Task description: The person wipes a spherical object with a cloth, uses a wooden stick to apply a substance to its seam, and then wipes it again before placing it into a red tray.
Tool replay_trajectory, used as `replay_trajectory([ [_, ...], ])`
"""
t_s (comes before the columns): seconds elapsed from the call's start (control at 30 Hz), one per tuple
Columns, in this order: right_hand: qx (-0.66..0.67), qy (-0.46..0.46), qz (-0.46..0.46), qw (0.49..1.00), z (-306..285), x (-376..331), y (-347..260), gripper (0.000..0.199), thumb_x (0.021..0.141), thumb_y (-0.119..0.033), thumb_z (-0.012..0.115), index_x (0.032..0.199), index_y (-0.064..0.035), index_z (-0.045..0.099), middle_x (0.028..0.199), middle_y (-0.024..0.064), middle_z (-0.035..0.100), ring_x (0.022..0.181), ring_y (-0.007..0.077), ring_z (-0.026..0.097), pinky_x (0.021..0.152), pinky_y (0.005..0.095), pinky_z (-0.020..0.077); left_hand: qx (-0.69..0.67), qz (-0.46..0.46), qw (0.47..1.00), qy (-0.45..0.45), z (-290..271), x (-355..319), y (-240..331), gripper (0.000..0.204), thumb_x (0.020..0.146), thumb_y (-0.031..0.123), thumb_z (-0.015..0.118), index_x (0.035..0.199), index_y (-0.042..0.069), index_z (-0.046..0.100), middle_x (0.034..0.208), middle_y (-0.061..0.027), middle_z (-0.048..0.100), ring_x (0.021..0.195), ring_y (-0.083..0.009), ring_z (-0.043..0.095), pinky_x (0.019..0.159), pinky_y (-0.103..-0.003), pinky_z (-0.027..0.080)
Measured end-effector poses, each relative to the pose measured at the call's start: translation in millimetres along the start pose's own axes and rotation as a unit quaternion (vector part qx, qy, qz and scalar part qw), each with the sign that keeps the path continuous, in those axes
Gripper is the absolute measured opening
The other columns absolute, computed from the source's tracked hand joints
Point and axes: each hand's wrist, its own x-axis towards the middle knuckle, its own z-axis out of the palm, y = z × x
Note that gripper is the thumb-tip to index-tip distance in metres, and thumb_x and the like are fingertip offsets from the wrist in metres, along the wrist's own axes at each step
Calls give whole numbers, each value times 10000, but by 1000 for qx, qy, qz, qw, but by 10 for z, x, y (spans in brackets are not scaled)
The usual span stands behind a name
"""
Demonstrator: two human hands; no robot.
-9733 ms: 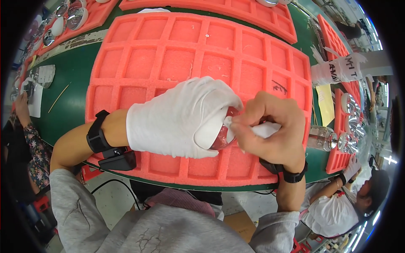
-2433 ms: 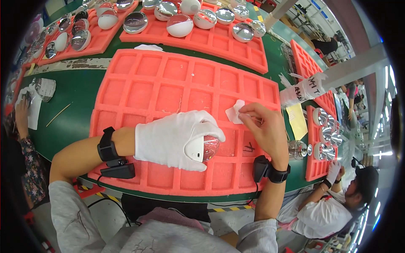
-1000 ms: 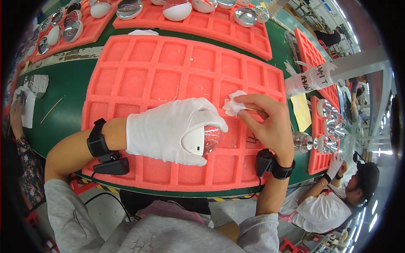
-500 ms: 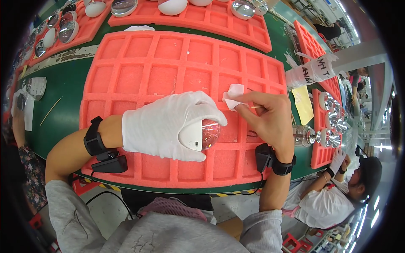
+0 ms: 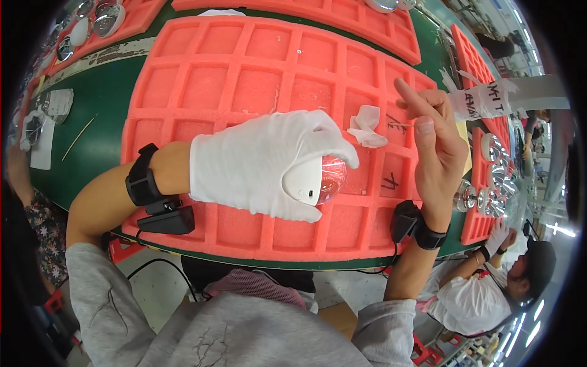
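Note:
My left hand (image 5: 263,165), in a white glove, is closed around a rounded white device (image 5: 304,181) with a clear dome (image 5: 333,177). The dome points right, and a small dark port shows on the white body. The glove hides much of it. To the right, my bare right hand (image 5: 437,150) is raised above the tray, index finger and thumb stretched apart. A thin pale sliver shows beside the thumb; whether the curled fingers hold it, I cannot tell. Left of that hand, a crumpled white tissue (image 5: 367,126) lies on the pink foam tray (image 5: 229,67).
More foam trays (image 5: 342,12) stand at the back, left and right, some with domed devices (image 5: 109,19). A thin wooden stick (image 5: 79,137) lies on the green table (image 5: 98,165). A wrapped bar (image 5: 489,99) juts in at right. Another person (image 5: 483,284) works at right.
My right hand has let go of the tissue and moved up and right, its fingers spreading. The left hand keeps its grip on the device. The view has shifted.

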Motion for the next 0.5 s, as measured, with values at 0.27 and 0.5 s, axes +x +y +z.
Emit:
replay_trajectory([
  [0.27, -4, -110, 198, 974, -49, -33, -77, 251, 1043, -131, 559, 1053, 67, 712, 788, 91, 664, 688, 121, 607, 683, 260, 491, 4, -5, 1000, -12, -15, 13, 3, 680, 676, 253, 895, 1276, 118, 605, 1227, -127, 589, 1140, -322, 594, 967, -424, 502],
  [0.5, 378, -26, 88, 921, 125, -82, -348, 325, 1084, -168, 485, 985, 83, 667, 772, 100, 686, 619, 140, 625, 590, 259, 508, -28, -18, 999, 23, 6, 11, 7, 700, 669, 266, 898, 1279, 99, 598, 1250, -130, 583, 1140, -321, 600, 964, -415, 506],
])
